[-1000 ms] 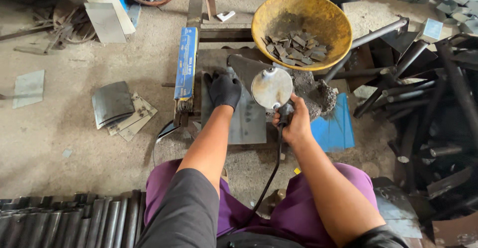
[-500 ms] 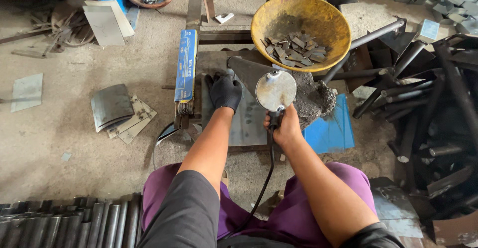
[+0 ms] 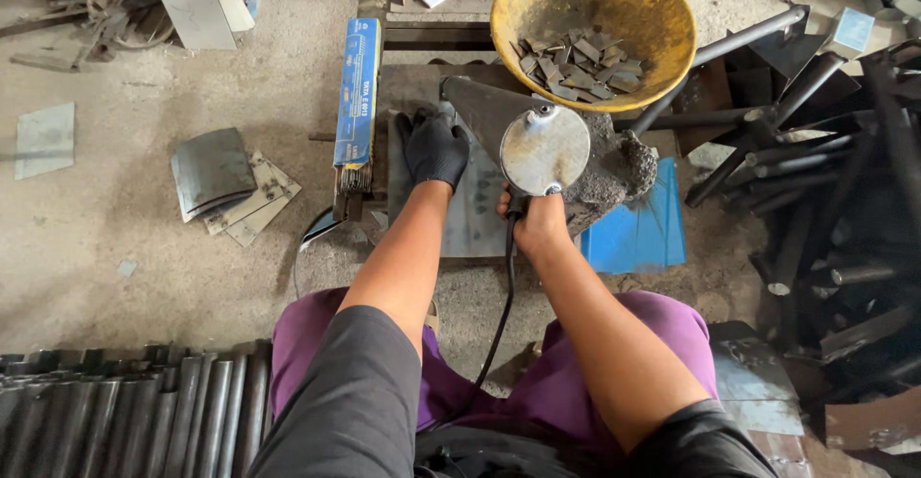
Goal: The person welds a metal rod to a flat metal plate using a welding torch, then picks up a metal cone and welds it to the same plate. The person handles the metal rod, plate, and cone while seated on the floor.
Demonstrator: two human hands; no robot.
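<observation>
A long, narrow blue electrode box [image 3: 357, 94] with yellow and white print lies just left of the gloved left hand [image 3: 434, 149], its near end open.

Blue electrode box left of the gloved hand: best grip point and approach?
Grip the blue electrode box across its long narrow sides near mid-length, coming from above. It lies flat and slender, running away from the person, its near end open with rods sticking out, so avoid that end. The gloved left hand is closest.
</observation>
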